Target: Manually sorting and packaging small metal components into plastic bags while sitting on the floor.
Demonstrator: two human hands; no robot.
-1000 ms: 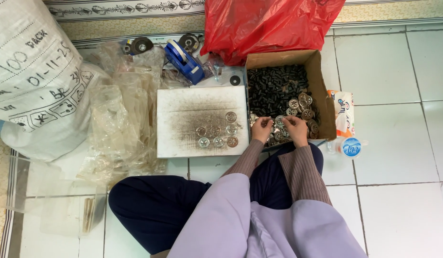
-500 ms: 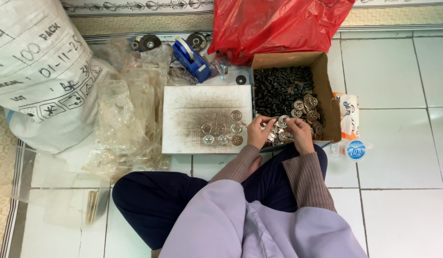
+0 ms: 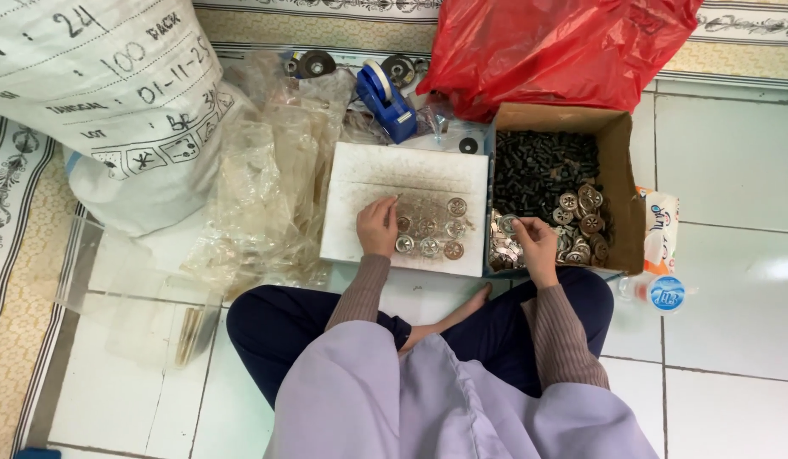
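Note:
I sit cross-legged on a tiled floor. My left hand [image 3: 377, 228] rests on a white board [image 3: 368, 174], its fingers touching the left edge of a cluster of round metal discs [image 3: 432, 229] laid out there. My right hand [image 3: 534, 242] is at the near left corner of a cardboard box [image 3: 628, 183], pinching a small round metal disc [image 3: 506, 223] above a heap of shiny parts [image 3: 500, 251]. The box holds many small black pieces [image 3: 543, 166] and several brownish round discs [image 3: 581, 212].
A large white printed sack [image 3: 96, 93] lies at the left, with crumpled clear plastic bags [image 3: 266, 187] beside it. A blue tape dispenser [image 3: 385, 98] and a red plastic bag [image 3: 555, 47] sit beyond the board. A small bottle [image 3: 657, 291] and tissue pack [image 3: 662, 229] lie right of the box.
My left hand has left the box corner and moved left onto the white board by the discs. My right hand stays at the box. The camera has shifted.

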